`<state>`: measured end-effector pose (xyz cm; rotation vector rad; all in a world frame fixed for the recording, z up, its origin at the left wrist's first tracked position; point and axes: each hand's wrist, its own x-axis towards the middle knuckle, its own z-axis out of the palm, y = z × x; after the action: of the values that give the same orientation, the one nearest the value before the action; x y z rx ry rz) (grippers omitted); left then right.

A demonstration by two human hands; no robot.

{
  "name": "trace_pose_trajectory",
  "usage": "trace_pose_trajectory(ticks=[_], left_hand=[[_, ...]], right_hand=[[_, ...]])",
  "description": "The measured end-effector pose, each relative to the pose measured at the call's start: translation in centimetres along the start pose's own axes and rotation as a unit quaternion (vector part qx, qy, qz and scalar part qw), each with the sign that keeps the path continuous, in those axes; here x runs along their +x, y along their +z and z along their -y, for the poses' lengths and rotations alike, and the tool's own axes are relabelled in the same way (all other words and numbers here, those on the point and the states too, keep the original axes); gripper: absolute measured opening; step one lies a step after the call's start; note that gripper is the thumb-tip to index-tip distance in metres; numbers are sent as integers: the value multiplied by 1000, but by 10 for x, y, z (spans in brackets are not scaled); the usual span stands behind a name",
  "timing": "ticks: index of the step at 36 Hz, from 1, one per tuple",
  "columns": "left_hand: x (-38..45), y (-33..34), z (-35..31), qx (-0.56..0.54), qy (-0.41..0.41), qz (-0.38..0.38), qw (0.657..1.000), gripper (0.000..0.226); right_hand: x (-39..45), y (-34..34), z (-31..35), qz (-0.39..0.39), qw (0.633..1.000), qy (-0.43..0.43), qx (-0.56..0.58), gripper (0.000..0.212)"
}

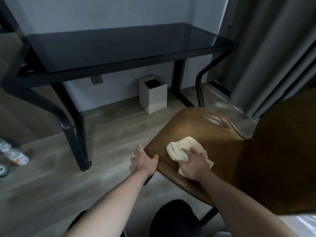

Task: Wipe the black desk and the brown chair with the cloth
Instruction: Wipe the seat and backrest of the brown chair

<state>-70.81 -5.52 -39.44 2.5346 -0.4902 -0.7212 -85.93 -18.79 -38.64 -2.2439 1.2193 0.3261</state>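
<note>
The brown chair (201, 127) stands at the lower right, its leather seat facing me and its backrest rising at the far right. A cream cloth (179, 147) lies crumpled on the seat. My right hand (195, 164) presses on the cloth and grips it. My left hand (142, 161) clasps the seat's left edge, thumb on top and fingers curled under. The black desk (119, 47) with a glossy dark top stands against the wall beyond the chair.
A white square bin (154, 98) sits on the wooden floor under the desk. Several plastic bottles (17, 157) lie at the left edge. Grey curtains (273, 48) hang at the right. A wall socket (96, 79) shows below the desk.
</note>
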Motion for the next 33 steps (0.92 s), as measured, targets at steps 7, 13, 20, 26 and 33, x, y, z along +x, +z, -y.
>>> trace_pose_trajectory(ticks=[7, 13, 20, 26, 33], left_hand=[[-53, 27, 15, -305, -79, 120, 941, 46], [-34, 14, -6, -294, -69, 98, 948, 41], [34, -8, -28, -272, -72, 71, 957, 42], [82, -28, -41, -297, -90, 77, 948, 42], [61, -75, -32, -278, -111, 79, 951, 29]], right_hand=[[-16, 24, -12, -14, 999, -2, 30, 87], [3, 17, -2, -30, 999, 1, 41, 85], [32, 2, 57, -106, 986, 17, 125, 42], [40, -10, 106, -152, 949, 12, 277, 27], [22, -40, 130, -164, 862, 49, 477, 29]])
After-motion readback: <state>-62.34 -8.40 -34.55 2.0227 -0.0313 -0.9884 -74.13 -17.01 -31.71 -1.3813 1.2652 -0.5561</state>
